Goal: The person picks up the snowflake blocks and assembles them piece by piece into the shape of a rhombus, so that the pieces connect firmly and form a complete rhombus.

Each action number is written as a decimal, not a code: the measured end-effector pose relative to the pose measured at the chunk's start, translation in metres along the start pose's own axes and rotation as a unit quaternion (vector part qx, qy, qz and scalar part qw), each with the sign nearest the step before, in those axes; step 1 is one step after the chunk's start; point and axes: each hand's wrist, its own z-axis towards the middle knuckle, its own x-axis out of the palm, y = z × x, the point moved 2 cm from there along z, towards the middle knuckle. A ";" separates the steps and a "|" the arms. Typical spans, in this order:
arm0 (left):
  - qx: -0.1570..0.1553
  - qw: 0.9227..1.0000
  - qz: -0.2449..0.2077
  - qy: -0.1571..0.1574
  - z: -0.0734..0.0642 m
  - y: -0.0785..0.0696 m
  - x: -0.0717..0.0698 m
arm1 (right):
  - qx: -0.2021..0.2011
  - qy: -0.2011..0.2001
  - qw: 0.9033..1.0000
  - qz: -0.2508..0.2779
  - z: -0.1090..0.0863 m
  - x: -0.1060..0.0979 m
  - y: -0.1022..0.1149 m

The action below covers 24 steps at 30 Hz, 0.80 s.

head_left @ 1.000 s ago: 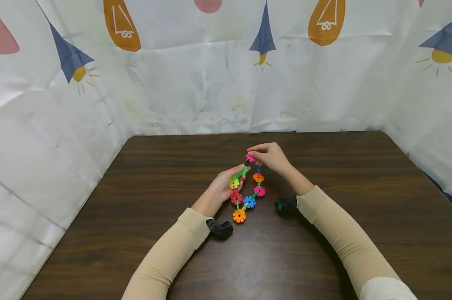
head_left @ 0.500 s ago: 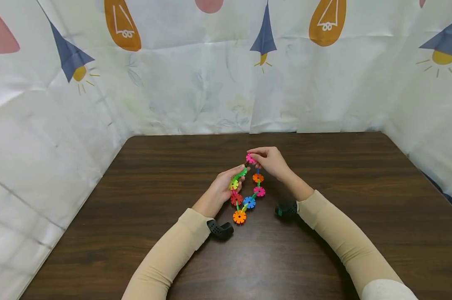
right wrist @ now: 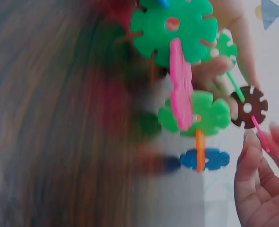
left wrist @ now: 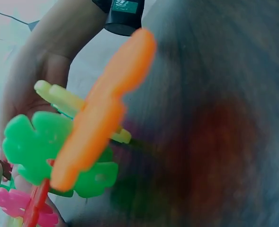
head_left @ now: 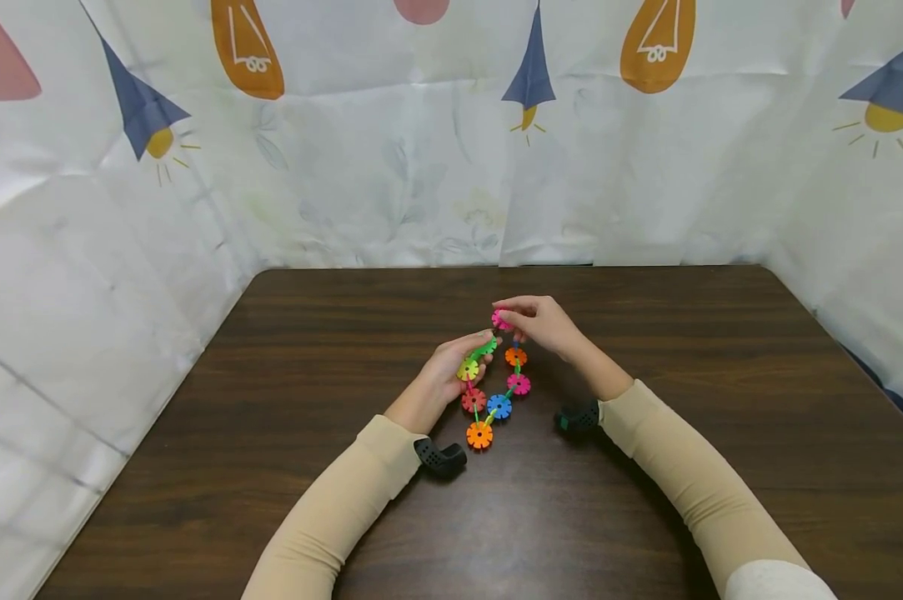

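Observation:
A string of notched plastic snowflake discs, joined edge to edge, hangs in a loop between both hands in the head view. My left hand [head_left: 447,367] holds its left side, with the thumb along a green disc [head_left: 489,345]. My right hand [head_left: 547,325] pinches a pink disc [head_left: 500,319] at the top of the loop. In the right wrist view a brown disc [right wrist: 255,101] joins that pinched pink disc to a green one. An orange disc [head_left: 479,435] forms the bottom of the loop, beside a blue disc [head_left: 499,407] and a red disc [head_left: 474,401].
Beneath the hands lies a dark wood-grain table [head_left: 286,400]. A white printed curtain [head_left: 383,183] stands behind it and along the sides. Black wrist devices [head_left: 440,458] sit on both forearms, close to the tabletop.
The right hand and the pink disc have come slightly nearer, toward the left hand. Both hands keep their hold, and the rest of the loop looks nearly the same.

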 end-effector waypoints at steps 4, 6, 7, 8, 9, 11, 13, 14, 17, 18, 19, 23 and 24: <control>0.000 1.000 -0.002 0.003 0.000 -0.001 0.000 | 0.016 0.017 1.000 -0.010 -0.002 -0.010 -0.007; 0.001 1.000 0.000 0.007 0.000 -0.001 0.000 | 0.034 0.025 0.999 -0.015 -0.002 -0.015 -0.013; 0.001 1.000 0.001 0.007 0.000 -0.002 0.000 | 0.045 0.033 0.998 -0.019 -0.003 -0.018 -0.016; 0.001 1.000 0.004 0.008 0.000 -0.002 0.000 | 0.053 0.044 0.997 -0.027 -0.003 -0.021 -0.018; 0.000 1.000 0.005 0.009 0.000 -0.003 0.000 | 0.064 0.057 0.996 -0.034 -0.003 -0.023 -0.021; 0.001 1.000 0.010 0.012 -0.001 -0.004 -0.001 | 0.077 0.094 0.991 -0.052 -0.004 -0.025 -0.024; 0.000 1.000 0.019 0.015 -0.001 -0.006 -0.002 | 0.081 0.136 0.985 -0.073 -0.005 -0.025 -0.023; 0.000 1.000 0.023 0.015 -0.002 -0.007 -0.002 | 0.081 0.153 0.981 -0.082 -0.006 -0.025 -0.023; -0.004 0.999 0.033 0.014 -0.002 -0.009 -0.003 | 0.074 0.184 0.975 -0.098 -0.005 -0.023 -0.021; -0.004 0.999 0.037 0.014 -0.002 -0.009 -0.003 | 0.070 0.189 0.974 -0.102 -0.005 -0.022 -0.020; -0.004 0.999 0.040 0.014 -0.002 -0.009 -0.003 | 0.067 0.191 0.974 -0.104 -0.005 -0.022 -0.020; 0.009 0.998 0.052 0.025 -0.002 -0.008 -0.001 | 0.060 0.191 0.974 -0.104 -0.005 -0.020 -0.020; 0.014 0.998 0.055 0.027 -0.002 -0.007 -0.001 | 0.060 0.191 0.975 -0.100 -0.005 -0.019 -0.020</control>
